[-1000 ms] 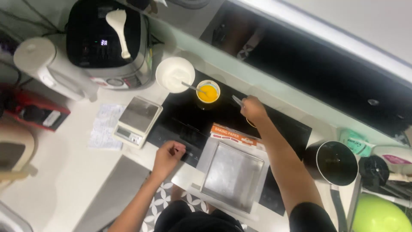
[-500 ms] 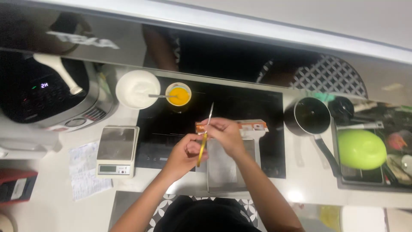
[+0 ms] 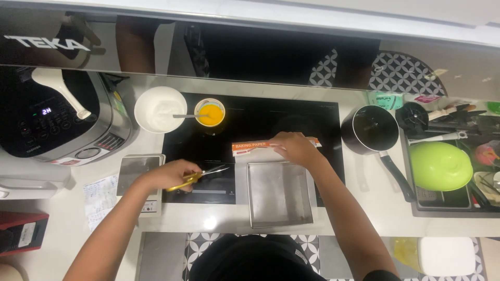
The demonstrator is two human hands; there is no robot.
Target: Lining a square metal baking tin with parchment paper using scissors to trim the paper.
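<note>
Square metal baking tin (image 3: 280, 193): nearest the person, empty, lying on the front edge of the black glass cooktop (image 3: 260, 125), its near side over the pale tabletop (image 3: 364, 208).
Left hand (image 3: 169, 174): closed around the yellow handles of a pair of scissors (image 3: 200, 177); the steel blades stand a little apart and point right toward the tin, above the cooktop.
Right hand (image 3: 296, 148): palm down, fingers pressing on a long orange and white carton of baking paper (image 3: 252, 145) that lies just behind the tin; the hand hides the carton's right half.
White sheet (image 3: 255, 155): a strip of paper shows between carton and tin; how far it runs under the tin cannot be told.
Silver kitchen scale (image 3: 138, 171): left of the cooktop, partly covered by the left forearm.
Small yellow-rimmed bowl (image 3: 210, 113): at the cooktop's back left corner, holding orange-yellow liquid, likely egg yolk; a metal utensil rests in it.
White round bowl (image 3: 160, 108): touching the small bowl's left side, with something white inside, hard to make out.
Black saucepan (image 3: 374, 130): right of the cooktop, inside dark, contents unclear, handle pointing toward the person.
Lime green round lid (image 3: 440, 166): over the sink area at right, among jumbled utensils cut off by the frame.
Black and silver rice cooker (image 3: 57, 119): far left, a white paddle lying on its lid.
</note>
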